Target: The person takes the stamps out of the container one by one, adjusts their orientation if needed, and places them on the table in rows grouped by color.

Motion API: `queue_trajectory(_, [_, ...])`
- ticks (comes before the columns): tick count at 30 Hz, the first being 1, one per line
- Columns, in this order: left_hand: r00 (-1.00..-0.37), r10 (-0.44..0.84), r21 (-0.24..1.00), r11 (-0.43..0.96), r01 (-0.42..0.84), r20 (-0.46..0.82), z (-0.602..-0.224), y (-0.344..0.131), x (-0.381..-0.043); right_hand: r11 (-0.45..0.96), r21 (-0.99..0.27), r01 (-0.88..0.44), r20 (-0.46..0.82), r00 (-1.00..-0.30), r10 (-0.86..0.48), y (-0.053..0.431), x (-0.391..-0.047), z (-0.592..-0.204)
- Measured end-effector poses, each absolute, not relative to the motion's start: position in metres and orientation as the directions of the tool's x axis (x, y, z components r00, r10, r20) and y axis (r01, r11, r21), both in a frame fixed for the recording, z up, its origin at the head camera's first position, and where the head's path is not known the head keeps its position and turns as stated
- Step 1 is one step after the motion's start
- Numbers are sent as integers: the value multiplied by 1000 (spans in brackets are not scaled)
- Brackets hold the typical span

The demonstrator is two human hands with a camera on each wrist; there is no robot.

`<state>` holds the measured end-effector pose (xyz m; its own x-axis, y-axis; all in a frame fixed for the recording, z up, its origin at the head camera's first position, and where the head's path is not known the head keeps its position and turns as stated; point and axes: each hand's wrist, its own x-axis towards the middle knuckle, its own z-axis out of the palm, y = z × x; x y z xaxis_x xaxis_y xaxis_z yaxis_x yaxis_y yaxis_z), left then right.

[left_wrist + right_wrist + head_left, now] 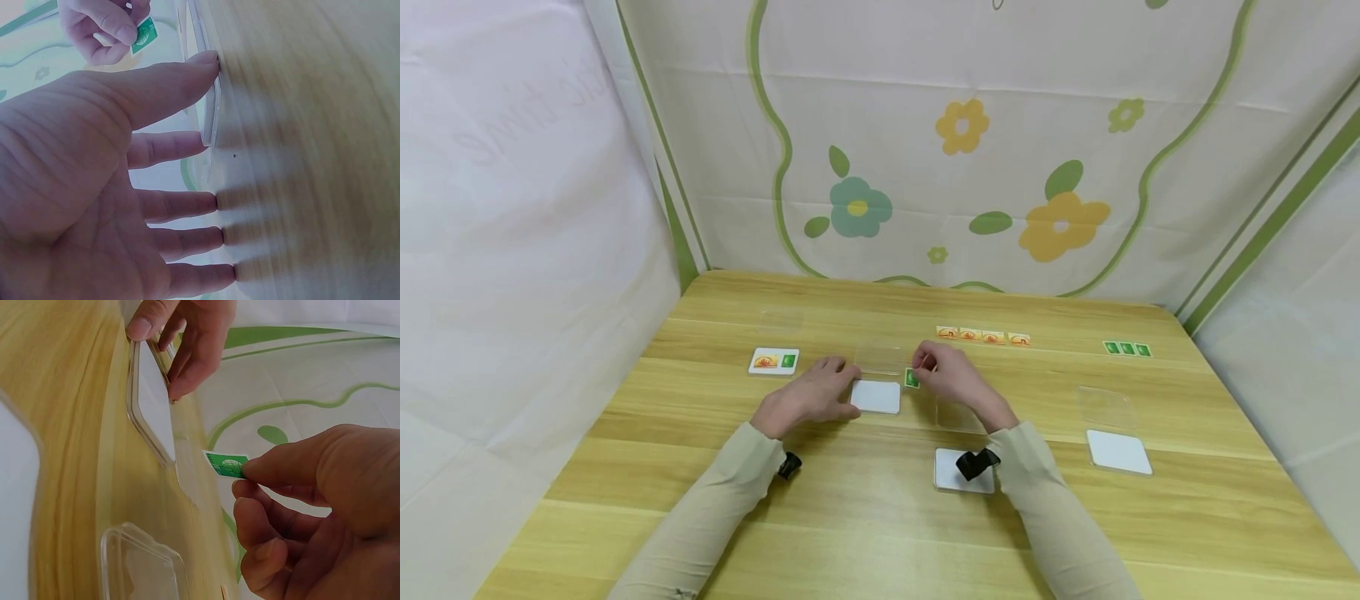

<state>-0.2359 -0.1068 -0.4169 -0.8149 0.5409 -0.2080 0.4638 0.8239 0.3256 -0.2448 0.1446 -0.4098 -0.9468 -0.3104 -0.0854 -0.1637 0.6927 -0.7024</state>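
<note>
In the head view my left hand (pixel 816 392) holds a thin clear case with a white face (pixel 876 397) by its edges, thumb on the near side and index finger on the far side. The other left fingertips rest on the table. My right hand (pixel 951 373) pinches a small green sticker (pixel 226 465) between thumb and index finger. It hangs above the table, just right of the white-faced case and apart from it. A clear lid (pixel 880 360) lies behind that case. What the sticker's print says is too small to read.
At left, a white-faced case (pixel 775 362) bears an orange and a green sticker. Behind my right hand lie several orange stickers (pixel 992 337); further right are three green stickers (pixel 1127 348). More white-faced cases lie under my right wrist (pixel 951 479) and at right (pixel 1118 452), near clear lids (pixel 1107 407).
</note>
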Motion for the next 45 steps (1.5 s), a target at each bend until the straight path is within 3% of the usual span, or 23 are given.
queue_trajectory(34, [-812, 537, 321, 829, 458, -230, -417, -107, -238, 720, -669, -184, -14, -966, -260, 177, -255, -403])
queue_trajectory(45, [-815, 528, 324, 834, 446, -237, -417, -107, -237, 713, -692, -116, -60, -975, -216, 191, -257, -397])
